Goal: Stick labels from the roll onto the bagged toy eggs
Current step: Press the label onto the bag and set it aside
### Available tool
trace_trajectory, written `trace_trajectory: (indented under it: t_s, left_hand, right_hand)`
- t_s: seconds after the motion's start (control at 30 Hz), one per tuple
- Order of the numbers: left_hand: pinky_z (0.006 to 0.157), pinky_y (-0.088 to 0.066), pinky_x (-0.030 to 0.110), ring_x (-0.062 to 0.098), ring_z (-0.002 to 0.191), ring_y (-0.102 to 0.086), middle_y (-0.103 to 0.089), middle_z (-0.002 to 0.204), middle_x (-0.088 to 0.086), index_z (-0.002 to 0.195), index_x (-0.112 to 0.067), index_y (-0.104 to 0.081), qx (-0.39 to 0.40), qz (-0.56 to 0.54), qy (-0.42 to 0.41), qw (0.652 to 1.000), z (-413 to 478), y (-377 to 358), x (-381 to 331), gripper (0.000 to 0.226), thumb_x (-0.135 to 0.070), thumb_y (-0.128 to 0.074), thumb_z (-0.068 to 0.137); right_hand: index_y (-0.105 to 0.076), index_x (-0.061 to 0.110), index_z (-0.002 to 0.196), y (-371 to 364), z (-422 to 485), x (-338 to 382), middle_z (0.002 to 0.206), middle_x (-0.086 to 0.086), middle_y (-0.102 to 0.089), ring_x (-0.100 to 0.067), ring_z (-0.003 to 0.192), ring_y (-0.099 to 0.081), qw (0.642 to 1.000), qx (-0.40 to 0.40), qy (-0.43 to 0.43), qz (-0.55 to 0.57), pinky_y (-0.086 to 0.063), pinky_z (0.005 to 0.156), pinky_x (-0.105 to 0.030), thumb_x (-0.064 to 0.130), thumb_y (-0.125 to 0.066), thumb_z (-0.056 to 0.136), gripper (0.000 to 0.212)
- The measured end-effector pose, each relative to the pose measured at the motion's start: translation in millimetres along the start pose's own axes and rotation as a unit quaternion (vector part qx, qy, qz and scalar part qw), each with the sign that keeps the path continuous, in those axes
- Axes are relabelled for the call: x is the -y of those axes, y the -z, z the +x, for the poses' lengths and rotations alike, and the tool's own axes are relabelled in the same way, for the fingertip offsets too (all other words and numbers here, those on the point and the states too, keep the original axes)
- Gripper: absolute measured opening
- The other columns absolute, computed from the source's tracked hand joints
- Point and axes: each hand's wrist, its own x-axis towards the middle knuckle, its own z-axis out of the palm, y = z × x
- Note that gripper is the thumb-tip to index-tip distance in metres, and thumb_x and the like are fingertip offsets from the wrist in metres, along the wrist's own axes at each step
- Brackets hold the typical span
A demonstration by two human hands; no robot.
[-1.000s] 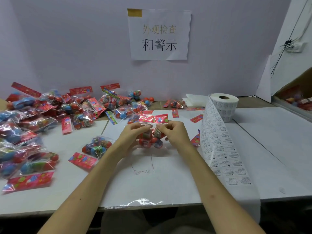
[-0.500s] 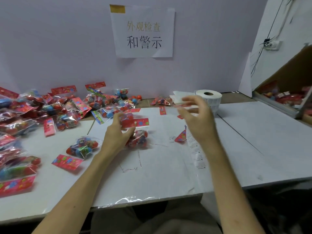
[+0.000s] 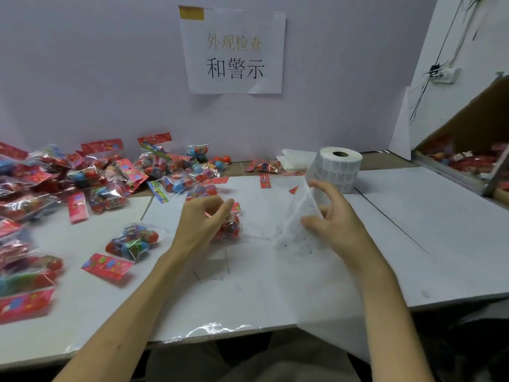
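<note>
paper sign [image 3: 234, 51] is hanging on wall [image 3: 82, 78], yellow tape [image 3: 191, 13] holding its top corner | wall socket [image 3: 444, 75] is trailing black cables [image 3: 422, 92] | cardboard box [image 3: 473, 119] is sitting at right edge of table [image 3: 413, 216] | folded white sheets [image 3: 297, 158] are lying at its back

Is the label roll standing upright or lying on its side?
Upright. The roll stands on its flat end, core hole facing up; a strip runs off it to the right hand.

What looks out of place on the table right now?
Some loose toy eggs lie unbagged by the back wall, and a stray red card sits alone near the label roll. The label strip trails over the front edge of the table.
</note>
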Motion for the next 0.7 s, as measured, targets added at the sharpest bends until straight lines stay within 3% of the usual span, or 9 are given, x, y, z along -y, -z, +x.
trace_trajectory:
  t_s: [0.13,0.2,0.27,0.33,0.4,0.47,0.53,0.63,0.7]
  left_hand:
    - [0.045,-0.046,0.015,0.007,0.047,-0.061,-0.072,0.063,-0.001,0.072,-0.011,-0.073,0.066,-0.158,0.102,0.98,1,3,-15,0.046,-0.051,-0.058,0.09]
    - [0.043,-0.046,0.02,0.016,0.053,-0.061,-0.073,0.076,0.009,0.08,-0.007,-0.072,0.116,-0.253,0.187,0.942,4,5,-24,0.054,-0.059,-0.057,0.086]
    - [0.05,-0.051,0.023,0.019,0.067,-0.065,-0.071,0.088,0.011,0.091,-0.007,-0.069,0.194,-0.323,0.254,0.891,5,11,-30,0.064,-0.071,-0.06,0.086]
    - [0.059,-0.058,0.025,0.018,0.079,-0.071,-0.074,0.095,0.007,0.1,-0.01,-0.071,0.278,-0.344,0.264,0.857,4,14,-30,0.066,-0.072,-0.057,0.083]
    - [0.074,-0.062,0.028,0.018,0.095,-0.074,-0.076,0.11,0.007,0.109,-0.016,-0.076,0.322,-0.328,0.233,0.857,0,15,-29,0.052,-0.06,-0.067,0.082]
    - [0.085,-0.061,0.03,0.02,0.103,-0.071,-0.073,0.119,0.009,0.123,-0.011,-0.069,0.329,-0.316,0.215,0.863,-2,16,-28,0.079,-0.064,-0.085,0.067]
    - [0.089,-0.06,0.032,0.021,0.105,-0.07,-0.072,0.12,0.01,0.129,-0.008,-0.065,0.343,-0.325,0.212,0.856,-2,17,-27,0.101,-0.073,-0.088,0.055]
    - [0.09,-0.059,0.03,0.016,0.1,-0.072,-0.077,0.109,0.001,0.103,-0.023,-0.08,0.399,-0.313,0.202,0.838,-1,23,-25,0.064,-0.071,-0.085,0.062]
    - [0.089,-0.059,0.026,0.012,0.097,-0.074,-0.078,0.103,-0.004,0.091,-0.024,-0.084,0.429,-0.297,0.201,0.83,-2,22,-22,0.038,-0.058,-0.084,0.075]
  right_hand:
    - [-0.047,0.039,0.136,-32,21,27,0.11,-0.003,-0.076,-0.001,0.084,-0.072,0.996,-0.028,0.042,0.068,-0.057,0.07,-0.02,-0.004,-0.056,0.089,0.064]
    - [-0.048,0.039,0.134,-46,26,32,0.113,-0.002,-0.076,-0.011,0.09,-0.074,0.991,-0.038,0.044,0.118,-0.061,0.082,-0.036,-0.003,-0.056,0.089,0.063]
    - [-0.052,0.039,0.129,-59,26,31,0.113,-0.002,-0.076,-0.021,0.095,-0.075,0.984,-0.059,0.042,0.165,-0.06,0.088,-0.047,-0.003,-0.059,0.089,0.058]
    - [-0.056,0.038,0.123,-71,23,24,0.114,-0.005,-0.075,-0.02,0.096,-0.075,0.975,-0.09,0.038,0.199,-0.061,0.085,-0.046,-0.003,-0.06,0.089,0.054]
    - [-0.059,0.038,0.119,-79,18,16,0.114,-0.004,-0.075,-0.02,0.099,-0.074,0.968,-0.119,0.035,0.218,-0.061,0.082,-0.042,-0.002,-0.062,0.088,0.051]
    - [-0.061,0.037,0.112,-82,13,8,0.106,-0.001,-0.077,-0.02,0.096,-0.075,0.961,-0.148,0.038,0.23,-0.061,0.079,-0.04,-0.003,-0.063,0.085,0.048]
    - [-0.062,0.035,0.108,-81,11,2,0.097,0.0,-0.077,-0.018,0.089,-0.075,0.959,-0.176,0.05,0.215,-0.059,0.075,-0.039,-0.005,-0.062,0.085,0.046]
    - [-0.061,0.034,0.105,-77,8,0,0.091,0.018,-0.075,-0.004,0.084,-0.073,0.959,-0.195,0.087,0.188,-0.055,0.069,-0.021,-0.008,-0.06,0.088,0.045]
    - [-0.061,0.034,0.103,-75,7,0,0.094,0.028,-0.071,0.001,0.09,-0.07,0.96,-0.197,0.102,0.169,-0.053,0.072,-0.016,-0.01,-0.06,0.088,0.046]
